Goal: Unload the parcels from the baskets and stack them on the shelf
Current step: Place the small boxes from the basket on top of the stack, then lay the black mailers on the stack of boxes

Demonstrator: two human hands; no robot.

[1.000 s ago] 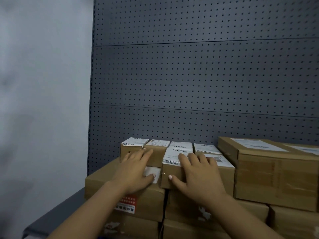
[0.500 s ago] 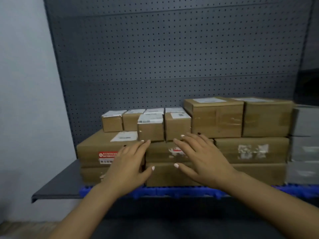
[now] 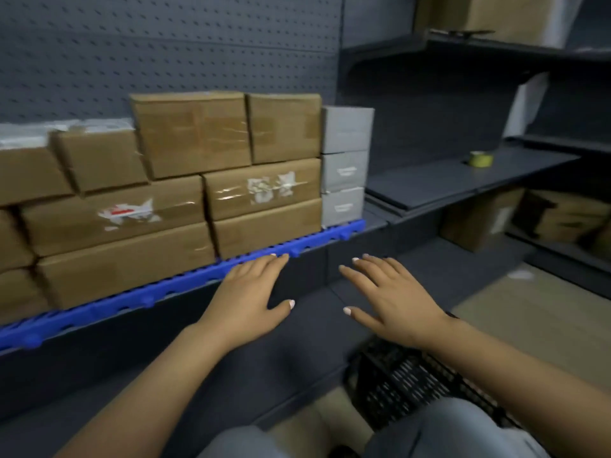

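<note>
A: What sits nearest?
B: Grey trouser knees at the bottom edge, then a black slotted basket (image 3: 410,378) on the floor, partly covered by the right forearm, so what it holds cannot be seen.

A: And the hands?
B: The left hand (image 3: 246,300) and right hand (image 3: 393,300) hang flat with fingers spread, holding nothing, just in front of the shelf (image 3: 373,226).

A: The parcels?
B: Brown parcels (image 3: 264,190) are stacked in rows on a blue mat (image 3: 185,282) on the shelf, with three grey boxes (image 3: 345,166) piled at their right end. The left ones are cut off and blurred.

A: Any writing?
B: Torn white labels, unreadable. Farther right, a roll of tape (image 3: 481,158) lies on another shelf board.
</note>
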